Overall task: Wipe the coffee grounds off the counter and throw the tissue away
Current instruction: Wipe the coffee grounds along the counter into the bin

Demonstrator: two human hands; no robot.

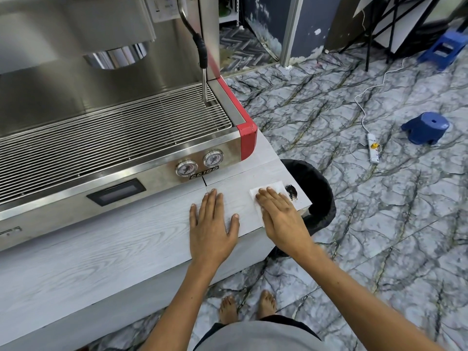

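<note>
A dark smear of coffee grounds (291, 192) lies near the right end of the pale wood-grain counter (106, 252). Just left of it a white tissue (273, 189) lies flat on the counter, and my right hand (279, 214) presses down on it with flat fingers; part of the tissue is hidden under the palm. My left hand (214, 224) rests flat on the counter beside it, fingers spread, holding nothing. A bin with a black liner (317, 196) stands on the floor right below the counter's right end.
A steel and red espresso machine (126, 122) fills the counter behind my hands, its steam wand (203, 72) hanging over the drip grate. On the marbled floor lie a white power strip (372, 151) with cable and two blue plastic stools (425, 127). My bare feet stand below.
</note>
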